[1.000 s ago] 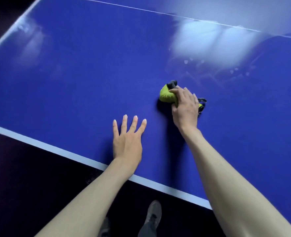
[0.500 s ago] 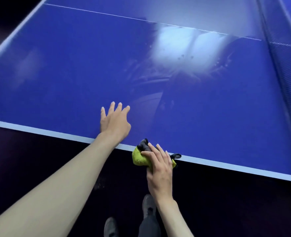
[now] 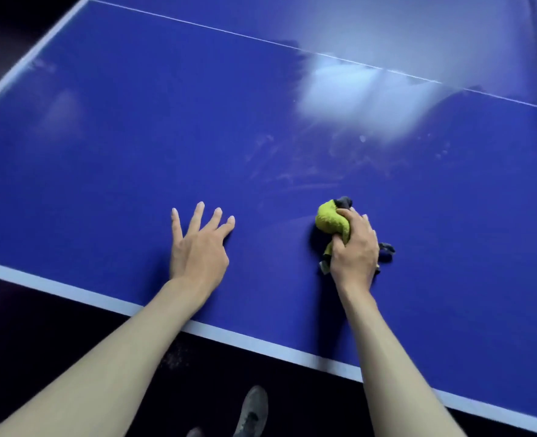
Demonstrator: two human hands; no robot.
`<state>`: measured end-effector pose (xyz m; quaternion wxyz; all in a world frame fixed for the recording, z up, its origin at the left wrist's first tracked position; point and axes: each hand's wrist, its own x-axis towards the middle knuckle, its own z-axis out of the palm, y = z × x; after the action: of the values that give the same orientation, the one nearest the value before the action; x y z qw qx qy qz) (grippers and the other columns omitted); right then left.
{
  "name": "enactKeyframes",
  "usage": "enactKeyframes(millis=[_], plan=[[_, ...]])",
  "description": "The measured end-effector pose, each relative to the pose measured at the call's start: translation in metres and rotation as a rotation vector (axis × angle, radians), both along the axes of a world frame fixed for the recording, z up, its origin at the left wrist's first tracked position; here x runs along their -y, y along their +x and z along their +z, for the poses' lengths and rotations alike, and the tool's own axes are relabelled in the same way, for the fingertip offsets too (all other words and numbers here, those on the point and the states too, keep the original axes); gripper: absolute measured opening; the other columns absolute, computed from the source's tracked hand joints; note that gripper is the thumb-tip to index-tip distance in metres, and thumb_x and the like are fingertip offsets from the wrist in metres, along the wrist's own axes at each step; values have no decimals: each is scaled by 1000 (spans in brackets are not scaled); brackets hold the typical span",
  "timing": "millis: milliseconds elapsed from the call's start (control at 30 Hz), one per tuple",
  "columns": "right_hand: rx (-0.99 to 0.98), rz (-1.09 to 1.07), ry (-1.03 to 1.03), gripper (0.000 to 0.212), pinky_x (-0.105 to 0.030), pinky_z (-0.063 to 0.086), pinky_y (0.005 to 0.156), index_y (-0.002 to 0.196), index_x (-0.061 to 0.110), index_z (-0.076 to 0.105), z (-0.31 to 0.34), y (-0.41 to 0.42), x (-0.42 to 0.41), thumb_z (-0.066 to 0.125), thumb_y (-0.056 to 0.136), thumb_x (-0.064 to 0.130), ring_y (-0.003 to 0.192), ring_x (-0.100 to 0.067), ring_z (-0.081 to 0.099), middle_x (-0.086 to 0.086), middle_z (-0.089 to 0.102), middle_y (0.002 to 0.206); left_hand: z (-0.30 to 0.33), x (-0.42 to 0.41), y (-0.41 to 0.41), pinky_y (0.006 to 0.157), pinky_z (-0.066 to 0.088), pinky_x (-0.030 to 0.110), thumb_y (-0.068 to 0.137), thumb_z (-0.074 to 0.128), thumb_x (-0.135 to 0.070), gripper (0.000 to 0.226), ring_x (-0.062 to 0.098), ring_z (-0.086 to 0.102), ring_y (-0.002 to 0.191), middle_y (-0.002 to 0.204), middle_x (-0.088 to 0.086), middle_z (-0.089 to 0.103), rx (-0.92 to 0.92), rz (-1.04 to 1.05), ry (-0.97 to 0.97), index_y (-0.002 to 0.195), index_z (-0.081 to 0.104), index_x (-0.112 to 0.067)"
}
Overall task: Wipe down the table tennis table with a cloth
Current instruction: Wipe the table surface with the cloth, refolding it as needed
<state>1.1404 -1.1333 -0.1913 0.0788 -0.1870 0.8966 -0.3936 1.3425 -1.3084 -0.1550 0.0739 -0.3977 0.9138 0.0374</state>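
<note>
Wiping looked partly done: right hand (image 3: 354,247) gripped the bunched yellow-green cloth (image 3: 332,222) on the blue bench (image 3: 119,146) near its front edge, left hand (image 3: 197,244) lay flat and spread, smears (image 3: 292,165) remained beyond.

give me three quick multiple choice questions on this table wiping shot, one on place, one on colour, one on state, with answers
1. Where is the bunched cleaning cloth?
A. on the blue table tennis table
B. on the floor
C. hung over the net

2. What colour is most of the cloth?
A. red
B. yellow-green
C. white

3. How is the left hand?
A. gripping a paddle
B. curled in a fist
C. flat on the table, fingers spread

Answers: 1 A, it sits on the surface under the right hand, which grips it. 2 B, yellow-green with dark grey parts. 3 C, its palm rests on the blue top, holding nothing.
</note>
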Motion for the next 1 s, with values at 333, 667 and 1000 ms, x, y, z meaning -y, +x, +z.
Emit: enactKeyframes(millis=[333, 667, 1000], plan=[[-99, 44, 36, 55, -51, 37, 114, 132, 26, 64, -10, -80, 101, 53, 80, 12, 130, -32, 54, -5, 66, 128, -8, 0, -5, 124, -3, 60, 92, 50, 4, 82, 26, 7, 158, 169, -5, 18, 19, -1, 2, 160, 22, -33], [-123, 200, 71, 59, -41, 32, 119, 130, 32, 64, -8, 126, 28, 61, 77, 6, 143, -18, 45, 15, 57, 148, 29, 22, 10, 125, -1, 57, 100, 49, -16, 70, 27, -7, 157, 170, -6, 11, 82, -126, 177, 161, 18, -28], [33, 81, 57, 58, -38, 27, 123, 127, 38, 66, 10, 277, -9, 51, 78, 11, 148, -8, 38, 24, 53, 148, 37, 48, 124, 126, 4, 54, 94, 42, -9, 77, 25, -4, 158, 171, -3, 5, 56, -109, 228, 162, 15, -33]])
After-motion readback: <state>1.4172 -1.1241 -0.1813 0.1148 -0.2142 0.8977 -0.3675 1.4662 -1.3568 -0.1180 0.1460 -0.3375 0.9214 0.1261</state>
